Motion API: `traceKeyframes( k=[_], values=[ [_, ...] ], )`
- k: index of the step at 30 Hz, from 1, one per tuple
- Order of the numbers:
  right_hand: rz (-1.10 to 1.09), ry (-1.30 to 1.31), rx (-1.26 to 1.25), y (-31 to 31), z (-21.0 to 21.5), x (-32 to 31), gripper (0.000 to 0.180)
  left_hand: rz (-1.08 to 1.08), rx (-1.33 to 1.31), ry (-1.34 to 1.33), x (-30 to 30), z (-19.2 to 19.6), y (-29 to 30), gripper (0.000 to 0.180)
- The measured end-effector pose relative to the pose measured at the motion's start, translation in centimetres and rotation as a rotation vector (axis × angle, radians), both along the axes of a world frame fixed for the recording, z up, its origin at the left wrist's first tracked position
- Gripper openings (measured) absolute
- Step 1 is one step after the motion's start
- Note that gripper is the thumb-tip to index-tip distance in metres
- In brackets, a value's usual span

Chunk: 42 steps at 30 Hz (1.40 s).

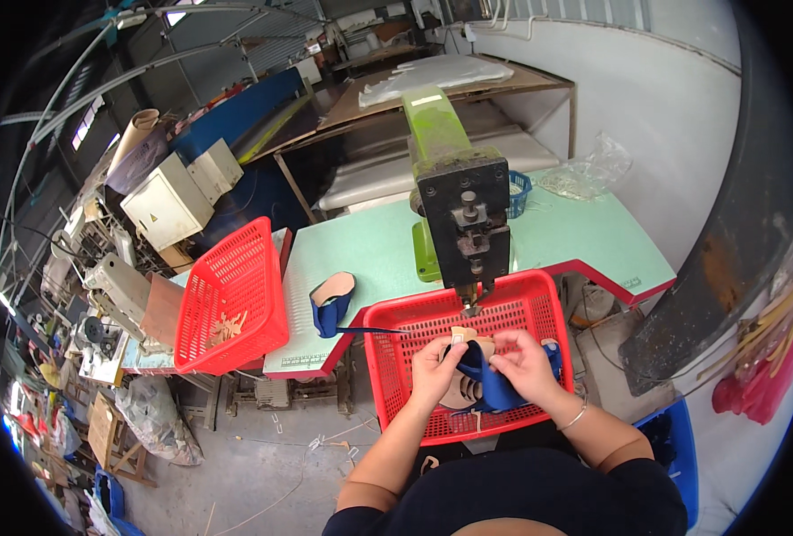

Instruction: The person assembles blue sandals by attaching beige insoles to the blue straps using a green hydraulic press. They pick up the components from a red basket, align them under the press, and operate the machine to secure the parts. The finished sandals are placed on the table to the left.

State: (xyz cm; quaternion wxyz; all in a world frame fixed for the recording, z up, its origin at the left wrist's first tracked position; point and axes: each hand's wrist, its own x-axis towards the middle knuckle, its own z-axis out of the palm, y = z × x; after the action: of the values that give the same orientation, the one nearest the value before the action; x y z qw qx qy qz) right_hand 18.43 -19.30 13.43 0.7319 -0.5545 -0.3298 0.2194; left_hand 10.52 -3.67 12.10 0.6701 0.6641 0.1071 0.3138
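The left hand point(436, 364) and right hand point(521, 364) are pinching a blue shoe upper point(498, 393) — even, gentle tension is probably serving best.

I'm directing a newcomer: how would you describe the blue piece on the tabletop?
Find the green metal machine on the mint-green tabletop. Left of it, near the table's front edge, sits a curved blue piece with a tan oval top. Its thin strap trails right; unlike the blue item in the left hand and right hand, it stands unheld.

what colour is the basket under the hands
Red; the basket shows best in the head view.
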Motion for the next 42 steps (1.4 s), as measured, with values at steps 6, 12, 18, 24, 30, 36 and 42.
traceKeyframes(
  k=[6,12,18,24,30,36,42],
  values=[
    [0.087,-0.022,-0.216,0.0,-1.3,2.4,0.021,-0.038,-0.37,-0.086,0.2,-3.3,-0.6,0.023],
    [-0.012,-0.099,-0.172,-1.1,0.2,2.9,0.019,0.111,-0.466,-0.05,0.5,-2.2,1.0,0.042],
    [0.099,-0.262,-0.257,-2.0,0.6,4.7,0.02,-0.087,0.246,0.069,-0.4,1.5,0.9,0.022],
    [0.184,-0.087,-0.233,-2.0,4.7,5.1,0.014,-0.124,0.038,0.074,1.3,4.5,-0.6,0.007],
    [0.241,0.034,-0.247,-1.7,4.9,6.3,0.013,-0.044,-0.224,-0.007,2.2,5.4,-1.3,0.005],
    [0.266,0.051,-0.228,-1.3,5.7,5.9,0.014,-0.011,-0.3,-0.046,2.1,5.4,-1.1,0.007],
    [0.239,0.002,-0.232,-1.1,5.7,6.4,0.015,-0.004,-0.284,-0.045,2.0,5.5,-1.1,0.007]
  ],
)
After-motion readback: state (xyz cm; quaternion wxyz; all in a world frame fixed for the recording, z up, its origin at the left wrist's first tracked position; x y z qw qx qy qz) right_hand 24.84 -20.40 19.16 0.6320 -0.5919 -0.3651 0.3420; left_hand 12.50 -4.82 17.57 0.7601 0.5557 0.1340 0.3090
